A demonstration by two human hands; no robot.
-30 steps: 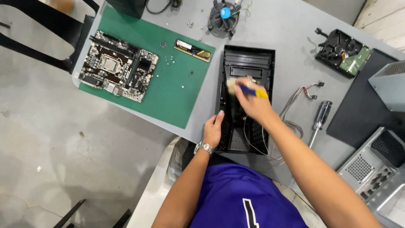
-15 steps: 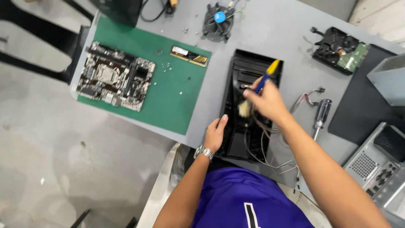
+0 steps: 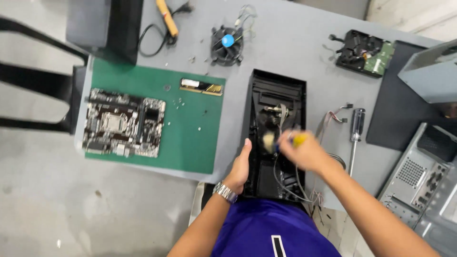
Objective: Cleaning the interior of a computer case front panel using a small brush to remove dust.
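I see the black computer case point(image 3: 276, 95) lying open on the grey surface point(image 3: 295, 43), right in front of my body. My right hand point(image 3: 304, 151) hovers over the case's middle, fingers clenched around a small brush point(image 3: 273, 141) with a yellow-and-blue handle; its pale bristles sit inside the case, though blur hides whether they touch. My left hand point(image 3: 239, 167) rests flat against the case's left wall, fingers released, holding nothing. Loose wires point(image 3: 335, 115) and a screwdriver point(image 3: 354, 135) lie just right of the case. Left of it a green mat point(image 3: 190, 143) carries a motherboard point(image 3: 123, 123) and a memory stick point(image 3: 202, 87) with a pale rectangular label. Beyond the case stands a cooler fan point(image 3: 227, 45) with a round blue sticker. Grey concrete floor point(image 3: 43, 200) lies left of the surface.
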